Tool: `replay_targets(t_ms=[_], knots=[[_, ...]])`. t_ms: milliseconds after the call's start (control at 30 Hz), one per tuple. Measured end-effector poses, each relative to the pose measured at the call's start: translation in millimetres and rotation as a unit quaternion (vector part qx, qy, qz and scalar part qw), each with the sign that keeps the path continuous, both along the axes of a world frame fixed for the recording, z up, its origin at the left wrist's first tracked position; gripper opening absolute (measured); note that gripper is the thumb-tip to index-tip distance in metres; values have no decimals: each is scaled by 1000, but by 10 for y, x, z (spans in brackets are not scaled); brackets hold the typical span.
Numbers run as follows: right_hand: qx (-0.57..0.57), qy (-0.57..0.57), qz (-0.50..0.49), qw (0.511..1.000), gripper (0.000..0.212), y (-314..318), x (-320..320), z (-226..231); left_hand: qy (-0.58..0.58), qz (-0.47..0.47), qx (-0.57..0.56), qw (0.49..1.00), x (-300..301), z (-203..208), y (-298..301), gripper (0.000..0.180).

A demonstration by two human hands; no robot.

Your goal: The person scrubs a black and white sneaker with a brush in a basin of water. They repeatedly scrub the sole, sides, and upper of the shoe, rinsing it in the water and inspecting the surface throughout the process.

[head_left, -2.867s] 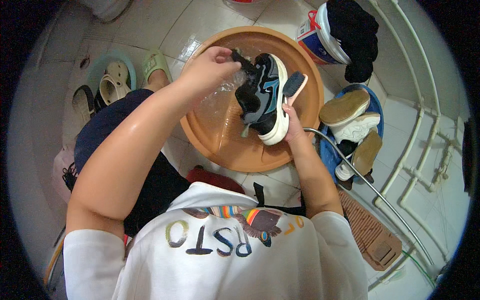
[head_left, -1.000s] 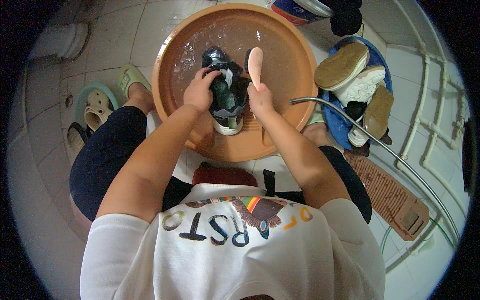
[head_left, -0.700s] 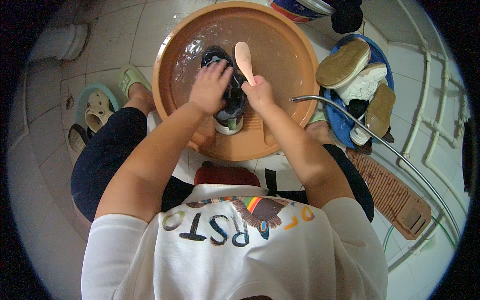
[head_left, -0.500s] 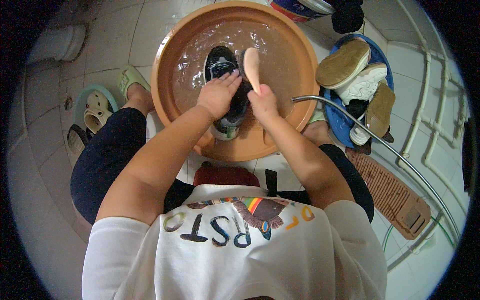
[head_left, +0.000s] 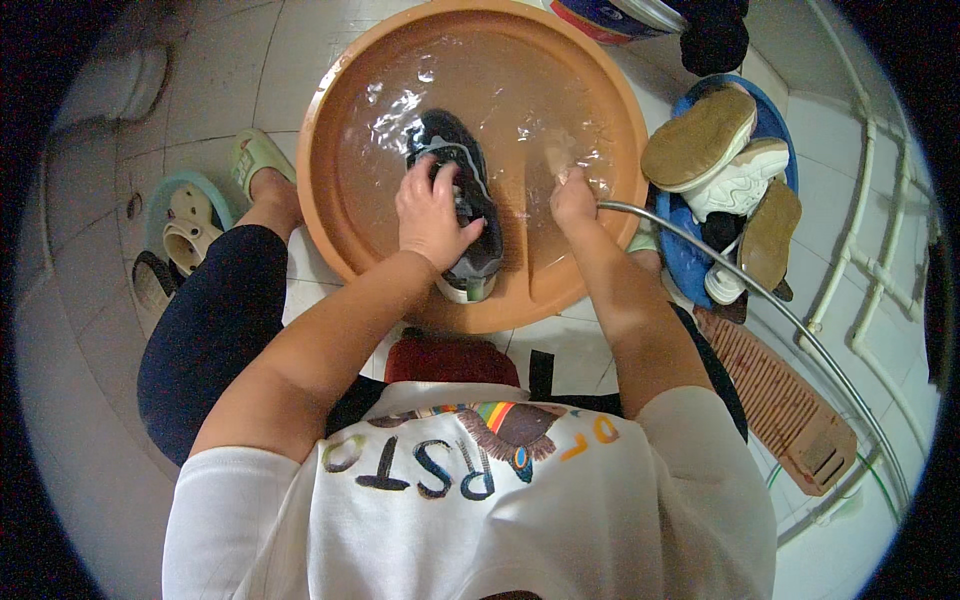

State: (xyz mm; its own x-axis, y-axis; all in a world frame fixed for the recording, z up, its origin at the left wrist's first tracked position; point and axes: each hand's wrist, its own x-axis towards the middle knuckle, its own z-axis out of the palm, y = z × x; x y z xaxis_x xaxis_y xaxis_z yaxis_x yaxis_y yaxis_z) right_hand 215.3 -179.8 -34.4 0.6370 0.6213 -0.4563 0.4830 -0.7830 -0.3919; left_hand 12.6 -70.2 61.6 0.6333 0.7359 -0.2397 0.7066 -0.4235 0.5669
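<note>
Home washroom: tiled floor (head_left: 210,80), basin (head_left: 330,240), wall pipes (head_left: 860,250)

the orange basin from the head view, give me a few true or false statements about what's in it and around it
1. The orange basin holds water. True.
2. The left hand rests on a dark sneaker in the basin. True.
3. The sneaker lies on the floor tiles outside the basin. False: it sits in the water inside the basin.
4. The right hand is dipped in the water, and whatever its grip holds is blurred under the surface. True.
5. The blue tub on the person's right holds only water. False: several shoes are piled in it, some sole up.
6. The metal hose comes in from the person's left. False: it curves in from the right, toward the right hand.
</note>
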Motion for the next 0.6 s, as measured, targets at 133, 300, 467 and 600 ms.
replay_targets(t_ms=[133,300,467,600], knots=[[136,27,63,988,33,181,11,30,136,-84,-100,982,63,6,83,82],[124,58,241,961,39,90,-169,671,151,-271,-110,944,28,-32,176,78],[19,-48,280,959,39,781,-379,588,144,-324,-115,928,47,-154,216,73],[40,-92,285,953,39,1116,-478,379,176,-323,-132,920,36,-72,289,74]])
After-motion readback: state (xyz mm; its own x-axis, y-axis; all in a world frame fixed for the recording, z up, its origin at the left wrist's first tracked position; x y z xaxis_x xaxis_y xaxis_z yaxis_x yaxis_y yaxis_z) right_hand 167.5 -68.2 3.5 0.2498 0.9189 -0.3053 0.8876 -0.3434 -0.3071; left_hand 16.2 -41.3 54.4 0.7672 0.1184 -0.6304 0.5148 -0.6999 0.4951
